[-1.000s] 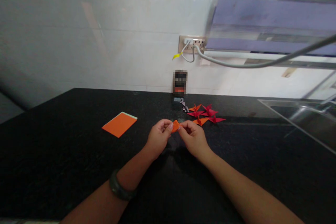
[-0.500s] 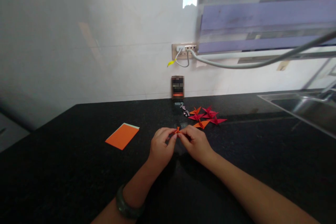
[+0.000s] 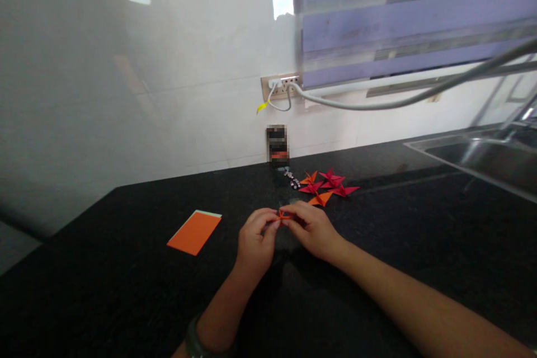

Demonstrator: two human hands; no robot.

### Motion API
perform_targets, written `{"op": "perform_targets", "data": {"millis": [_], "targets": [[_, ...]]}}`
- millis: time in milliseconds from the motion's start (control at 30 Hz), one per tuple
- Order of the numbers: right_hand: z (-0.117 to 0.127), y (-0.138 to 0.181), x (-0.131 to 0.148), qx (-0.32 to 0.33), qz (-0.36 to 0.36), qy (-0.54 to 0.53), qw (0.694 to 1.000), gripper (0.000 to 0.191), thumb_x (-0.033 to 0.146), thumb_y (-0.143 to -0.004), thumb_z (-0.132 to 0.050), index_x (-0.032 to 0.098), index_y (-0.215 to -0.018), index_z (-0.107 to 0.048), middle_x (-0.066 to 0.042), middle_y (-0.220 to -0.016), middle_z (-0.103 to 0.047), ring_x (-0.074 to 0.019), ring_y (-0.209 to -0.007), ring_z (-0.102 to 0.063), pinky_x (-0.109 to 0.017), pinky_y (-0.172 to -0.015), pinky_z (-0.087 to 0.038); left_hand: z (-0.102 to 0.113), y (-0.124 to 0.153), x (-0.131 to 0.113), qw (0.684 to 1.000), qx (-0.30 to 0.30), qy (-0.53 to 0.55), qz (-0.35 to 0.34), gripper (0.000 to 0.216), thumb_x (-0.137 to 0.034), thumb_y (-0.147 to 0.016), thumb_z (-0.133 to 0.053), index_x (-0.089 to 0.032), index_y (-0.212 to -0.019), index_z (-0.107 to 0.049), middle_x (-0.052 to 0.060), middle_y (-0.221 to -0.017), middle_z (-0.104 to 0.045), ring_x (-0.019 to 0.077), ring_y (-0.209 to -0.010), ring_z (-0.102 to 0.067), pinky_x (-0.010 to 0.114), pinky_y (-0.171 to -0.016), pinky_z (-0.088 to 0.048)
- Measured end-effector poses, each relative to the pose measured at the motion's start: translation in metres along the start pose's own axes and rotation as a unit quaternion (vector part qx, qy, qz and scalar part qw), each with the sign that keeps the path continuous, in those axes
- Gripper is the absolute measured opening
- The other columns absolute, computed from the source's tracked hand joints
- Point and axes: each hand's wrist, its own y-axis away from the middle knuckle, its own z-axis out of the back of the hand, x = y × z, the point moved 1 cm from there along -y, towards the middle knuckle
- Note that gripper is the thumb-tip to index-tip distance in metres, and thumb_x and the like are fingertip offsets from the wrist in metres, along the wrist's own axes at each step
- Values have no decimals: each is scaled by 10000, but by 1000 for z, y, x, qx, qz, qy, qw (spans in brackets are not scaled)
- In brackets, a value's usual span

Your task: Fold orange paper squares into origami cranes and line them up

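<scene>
Between my two hands is a small orange paper crane (image 3: 282, 216), mostly covered by my fingers. My left hand (image 3: 257, 238) pinches its left side between thumb and fingers. On the other side, my right hand (image 3: 312, 228) grips it the same way, so the fingertips of both hands nearly meet. Just beyond my right hand lie several folded paper cranes: an orange one (image 3: 321, 198) closest, red ones (image 3: 344, 190) and a smaller orange one (image 3: 309, 178) behind. Left of my hands, a stack of orange paper sheets (image 3: 195, 233) rests flat, a pale green edge showing.
The black countertop (image 3: 126, 279) runs back to a white wall. A dark pixelated box (image 3: 277, 145) stands against the wall, with a small chain-like item (image 3: 292, 180) before it. Above are a socket (image 3: 280, 86) and a grey cable (image 3: 369, 105). A metal sink (image 3: 482, 159) is at right.
The view has tilted and shifted slightly. Both hands keep their pinch on the orange crane, which now shows wider, spread side to side between the fingertips.
</scene>
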Motion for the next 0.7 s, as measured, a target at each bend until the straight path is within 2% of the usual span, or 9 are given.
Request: {"op": "perform_targets", "data": {"millis": [133, 233, 367, 533, 700], "targets": [[1, -1, 2, -11, -20, 18, 1000, 85, 159, -777, -525, 184, -828, -587, -30, -744, -567, -140, -697, -530, -250, -627, -416, -1, 2, 0, 999, 10, 29, 29, 100, -188, -741, -529, -196, -735, -629, 71, -960, -623, 192, -914, -568, 293, -756, -457], [1, -1, 4, -2, -16, 24, 1000, 83, 123, -777, -496, 180, -739, -544, -34, -756, -545, -145, -726, -514, -250, -639, -406, -3, 4, 0, 997, 21, 54, 52, 87, -201, -736, -538, -188, -732, -623, 78, -1014, -614, 195, -948, -564, 309, -804, -449], [1, -1, 6, 24, -27, 24, 999, 99, 109, -789, -465, 182, -766, -528, -22, -715, -548, -140, -686, -509, -245, -624, -398, -6, 4, 2, 987, 27, 121, 101, 71, -217, -719, -570, -175, -773, -584, 67, -912, -632, 170, -866, -593, 292, -775, -465], [1, 0, 8, 29, -23, 27, 999, 147, 115, -810, -437, 177, -847, -566, -39, -757, -567, -146, -717, -520, -254, -650, -407, -8, 1, 2, 971, -8, 172, 166, 261, -204, -653, -638, -169, -903, -572, 11, -741, -618, 128, -692, -599, 231, -632, -473], [-1, 1, 8, 10, -44, -4, 999, 177, 130, -797, -464, 164, -915, -592, -59, -801, -600, -151, -743, -546, -270, -679, -426, -6, -2, 0, 959, 4, 184, 214, 141, -188, -620, -658, -133, -744, -619, 13, -668, -636, 116, -626, -583, 229, -621, -462]]}}
